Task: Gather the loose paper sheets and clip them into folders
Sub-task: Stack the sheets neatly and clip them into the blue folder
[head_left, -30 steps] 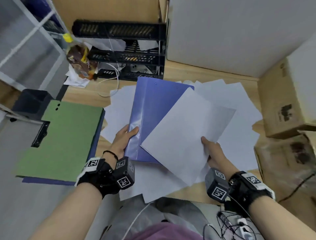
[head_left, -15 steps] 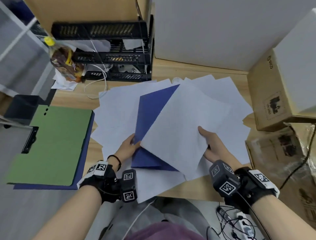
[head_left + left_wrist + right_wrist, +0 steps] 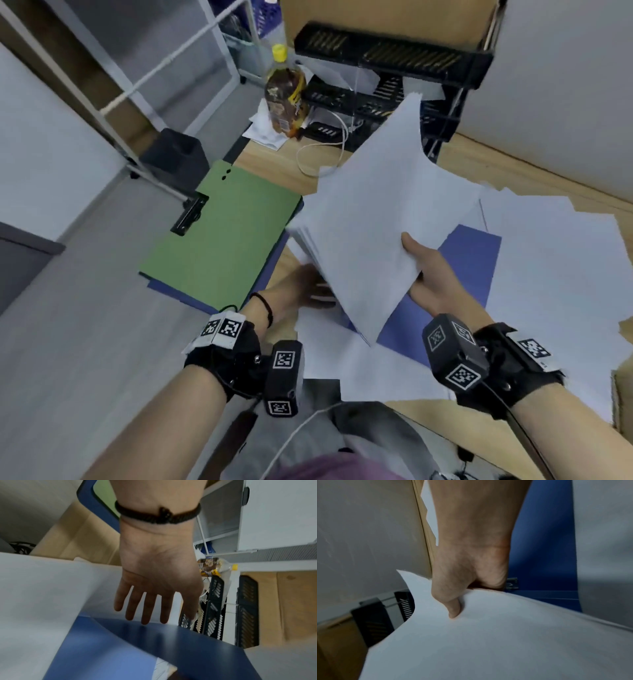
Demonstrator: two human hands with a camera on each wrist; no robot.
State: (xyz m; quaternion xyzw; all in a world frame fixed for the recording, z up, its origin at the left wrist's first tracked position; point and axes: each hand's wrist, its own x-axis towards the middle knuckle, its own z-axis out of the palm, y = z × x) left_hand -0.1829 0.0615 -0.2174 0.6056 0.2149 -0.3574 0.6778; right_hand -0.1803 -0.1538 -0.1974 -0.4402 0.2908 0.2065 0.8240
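My right hand point(image 3: 423, 265) grips a stack of white sheets point(image 3: 370, 226) by its near right edge, thumb on top, and holds it lifted and tilted over the desk. In the right wrist view the thumb point(image 3: 452, 605) presses the stack point(image 3: 505, 642). My left hand point(image 3: 308, 287) reaches under the stack's low corner with straight, spread fingers point(image 3: 145, 608) and holds nothing. A blue folder point(image 3: 469, 270) lies flat below the stack, and its metal clip point(image 3: 511, 583) shows. More loose sheets point(image 3: 555, 260) lie spread around it. A green folder point(image 3: 222, 240) lies at the left on another blue folder.
A black tiered paper tray point(image 3: 394, 78) stands at the back of the desk, with a brown bottle with a yellow cap point(image 3: 286, 99) and a white cable point(image 3: 322, 154) beside it. A black binder clip point(image 3: 190, 214) sits at the green folder's far edge. White walls close the right side.
My right hand has lifted the stack off the blue folder and swung it up and to the left. My left hand has let go of the blue folder and moved under the stack.
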